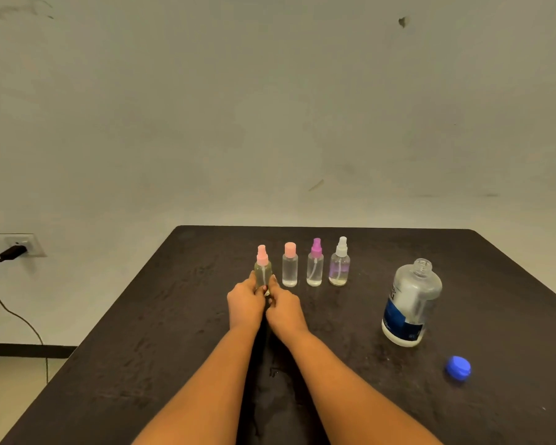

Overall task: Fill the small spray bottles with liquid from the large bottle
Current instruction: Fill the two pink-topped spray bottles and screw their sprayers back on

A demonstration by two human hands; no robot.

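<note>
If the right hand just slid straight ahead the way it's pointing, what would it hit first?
The leftmost spray bottle: the right hand points forward and slightly left, and its fingers seem to pinch that bottle's base, opposite the left hand.

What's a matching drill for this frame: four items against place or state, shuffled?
1. pink-pump bottle
2. large bottle
3. blue cap
4. white-pump bottle

a. lying loose, nearer than the large bottle
b. held by left hand and right hand
c. upright, uncapped
d. right end of the small-bottle row

Pairs: 1-b; 2-c; 3-a; 4-d
</note>
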